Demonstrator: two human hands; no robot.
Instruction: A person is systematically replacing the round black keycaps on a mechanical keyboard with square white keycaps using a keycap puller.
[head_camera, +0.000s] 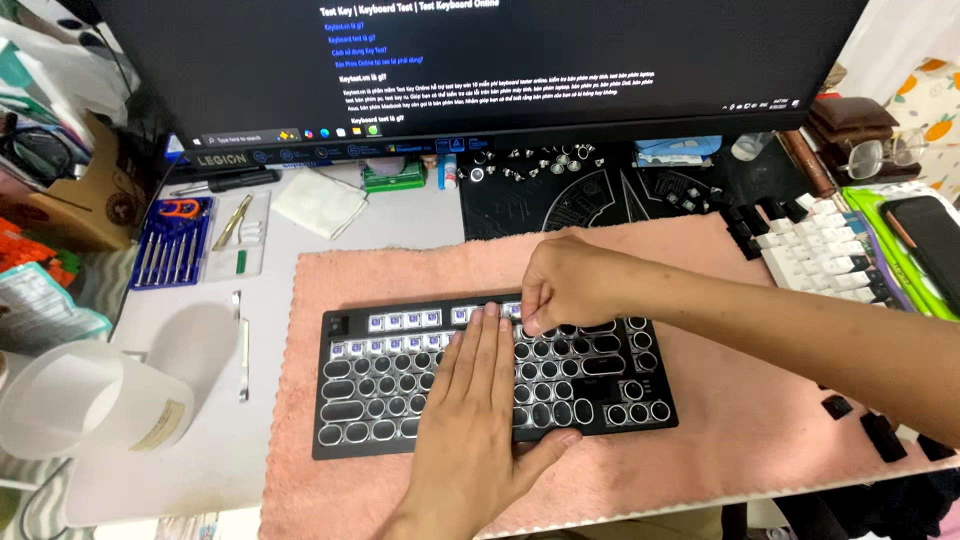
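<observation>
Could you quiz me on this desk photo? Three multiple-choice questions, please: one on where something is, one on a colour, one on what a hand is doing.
1. What does the keyboard lie on?
A. a towel
B. a cardboard box
C. the screen

2. What colour is the towel?
A. green
B. pink
C. black

3. How does the left hand rest?
A. clenched in a fist
B. lifted off the desk
C. flat on the keyboard, fingers straight

Answers:
1. A, the towel shows on all sides of the keyboard.
2. B, its cloth is pale pink.
3. C, the palm and straight fingers press on the keys, while the right hand pinches at the top rows.
</observation>
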